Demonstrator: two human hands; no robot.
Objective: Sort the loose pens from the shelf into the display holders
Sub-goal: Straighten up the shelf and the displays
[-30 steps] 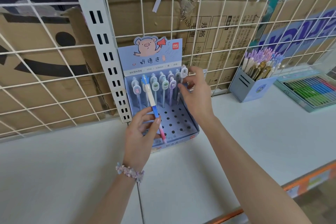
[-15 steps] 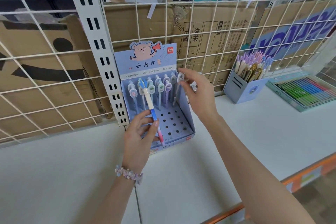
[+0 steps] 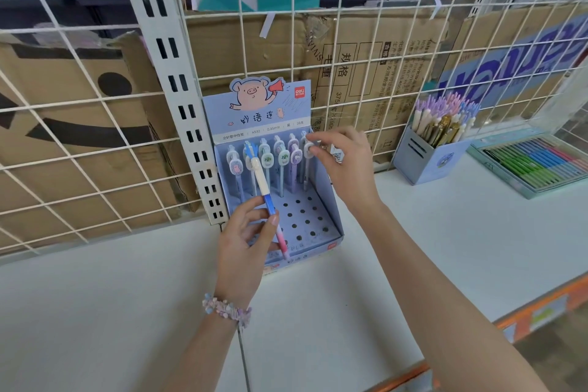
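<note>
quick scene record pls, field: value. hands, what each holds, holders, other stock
left hand: grips blue, white and pink pen, tilted, over pig display box
right hand: pinches top of rightmost pen in the box
box: back rows filled, front holes bare
other holder: blue pen cup, full
far right: coloured pen tray

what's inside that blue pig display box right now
The pig display box holds a back row of charm-topped pens standing upright, with empty holes in front. The left hand and its blue-pink pen hide the front-left holes.
</note>
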